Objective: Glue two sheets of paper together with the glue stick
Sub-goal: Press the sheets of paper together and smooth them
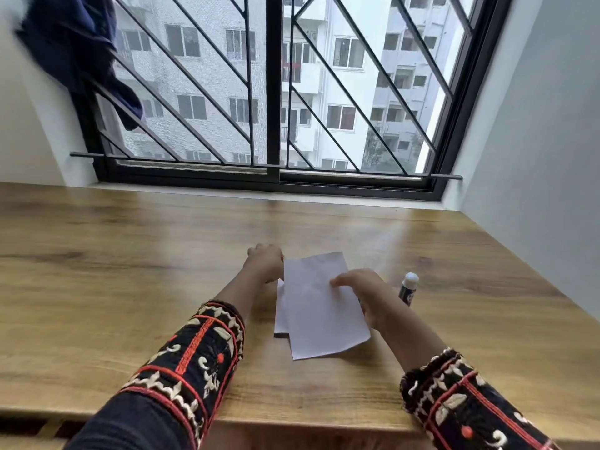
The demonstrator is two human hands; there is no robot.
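Note:
A white sheet of paper [321,316] is tilted in the middle of the wooden table [130,271], held by both hands. My left hand [264,263] pinches its far left corner. My right hand [363,292] grips its right edge, thumb on top. A second white sheet [281,315] lies flat underneath, showing only as a strip at the left. The glue stick [408,289] stands upright with its white cap on, just right of my right hand, apart from it.
A barred window [276,92] runs along the table's far edge. A dark blue cloth [74,50] hangs at the upper left. A white wall [535,157] borders the table's right side. The table's near edge [292,427] is close to my sleeves.

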